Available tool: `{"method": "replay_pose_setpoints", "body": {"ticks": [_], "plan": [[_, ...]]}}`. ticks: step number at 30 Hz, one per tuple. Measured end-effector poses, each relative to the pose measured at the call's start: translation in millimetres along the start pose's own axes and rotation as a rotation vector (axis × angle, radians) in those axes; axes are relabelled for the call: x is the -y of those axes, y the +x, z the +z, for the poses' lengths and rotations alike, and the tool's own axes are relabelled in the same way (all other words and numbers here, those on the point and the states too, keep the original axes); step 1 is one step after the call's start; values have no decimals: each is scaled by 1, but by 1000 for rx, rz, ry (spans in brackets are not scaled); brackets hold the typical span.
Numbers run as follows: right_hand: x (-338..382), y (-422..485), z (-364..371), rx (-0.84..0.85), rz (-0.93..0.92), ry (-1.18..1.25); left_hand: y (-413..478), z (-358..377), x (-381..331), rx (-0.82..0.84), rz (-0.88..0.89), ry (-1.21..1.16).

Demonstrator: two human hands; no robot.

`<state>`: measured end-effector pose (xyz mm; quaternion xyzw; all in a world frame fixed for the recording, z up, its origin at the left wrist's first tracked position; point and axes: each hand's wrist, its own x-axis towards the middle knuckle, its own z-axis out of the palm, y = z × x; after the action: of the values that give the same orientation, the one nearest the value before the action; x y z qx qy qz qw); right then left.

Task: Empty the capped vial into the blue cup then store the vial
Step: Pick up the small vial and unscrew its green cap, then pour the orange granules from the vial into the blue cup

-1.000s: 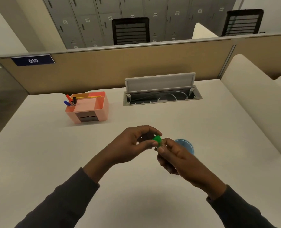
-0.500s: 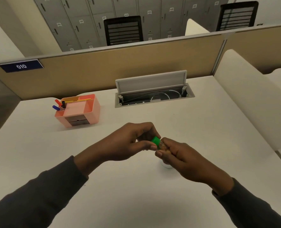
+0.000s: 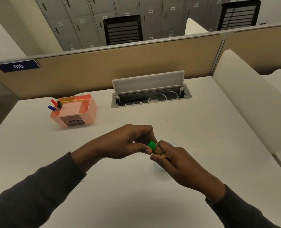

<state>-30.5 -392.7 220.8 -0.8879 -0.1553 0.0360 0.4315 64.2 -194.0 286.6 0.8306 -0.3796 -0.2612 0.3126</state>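
Both hands meet over the middle of the white desk [image 3: 120, 186]. My right hand [image 3: 177, 163] grips a small clear vial [image 3: 158, 151] with brownish contents, held tilted. My left hand [image 3: 128, 141] pinches the vial's green cap [image 3: 151, 144] between thumb and fingers. The blue cup [image 3: 158, 167] stands on the desk directly under my right hand; only slivers of its rim show past the fingers.
A pink desk organizer [image 3: 74, 111] with pens stands at the back left. An open cable tray [image 3: 150, 96] with a raised lid is set into the desk at the back. A tan partition [image 3: 120, 66] closes the far edge and a white divider [image 3: 251, 104] the right.
The view has shifted and my hands now hide most of the blue cup. The vial's body shows more between my two hands, with the cap still on its mouth.
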Motion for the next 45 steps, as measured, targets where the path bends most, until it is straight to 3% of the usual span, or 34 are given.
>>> {"method": "replay_pose_setpoints", "body": {"ticks": [12, 21, 29, 33, 39, 45], "plan": [[-6, 2, -8, 30, -4, 125, 4, 2, -2, -17, 14, -73], [-23, -2, -9, 27, 9, -6, 5, 0, 1, -70, -23, 6], [-32, -4, -6, -6, 19, 145, 4, 5, 8, -133, -39, -137], [-30, -5, -5, -29, 35, 220, 4, 19, 15, -193, -57, -314], [-39, -3, -8, -51, 143, 414, 5, 57, 33, -397, -129, -793], [-59, -6, -14, -147, 103, 171, 6, 94, 50, -590, -238, -1193]]}}
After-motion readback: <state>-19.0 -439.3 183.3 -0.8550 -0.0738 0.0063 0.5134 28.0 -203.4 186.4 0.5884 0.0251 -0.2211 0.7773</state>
